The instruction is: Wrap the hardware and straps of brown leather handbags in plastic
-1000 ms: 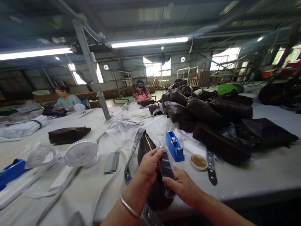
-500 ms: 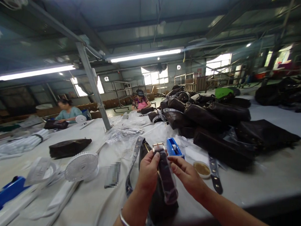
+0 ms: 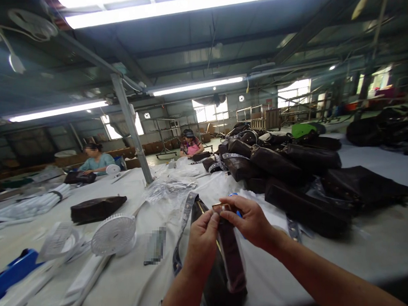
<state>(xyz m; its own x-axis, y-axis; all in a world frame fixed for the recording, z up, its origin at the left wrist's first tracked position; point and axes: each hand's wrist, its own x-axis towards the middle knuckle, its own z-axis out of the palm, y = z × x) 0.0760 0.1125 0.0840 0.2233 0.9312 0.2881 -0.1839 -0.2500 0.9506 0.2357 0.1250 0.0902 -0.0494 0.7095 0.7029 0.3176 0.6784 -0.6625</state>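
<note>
A dark brown bag strap (image 3: 232,256) in clear plastic stands upright in front of me, its gold buckle (image 3: 221,207) at the top. My left hand (image 3: 201,242) grips the strap just below the buckle. My right hand (image 3: 250,221) pinches the buckle end from the right. Under the strap lies a dark brown bag (image 3: 216,278) on the white table (image 3: 320,264). A studded strap (image 3: 184,219) runs up beside the bag on the left.
A heap of dark bags (image 3: 290,169) fills the table's right. A blue tape dispenser (image 3: 237,203) peeks out behind my right hand. Two small white fans (image 3: 113,234) and another bag (image 3: 96,208) lie left. Two people (image 3: 93,160) sit at the far side.
Both hands lifted the strap higher. My right hand moved from the strap's side up onto the buckle end. The camera tilted upward, and my right hand now covers most of the tape dispenser.
</note>
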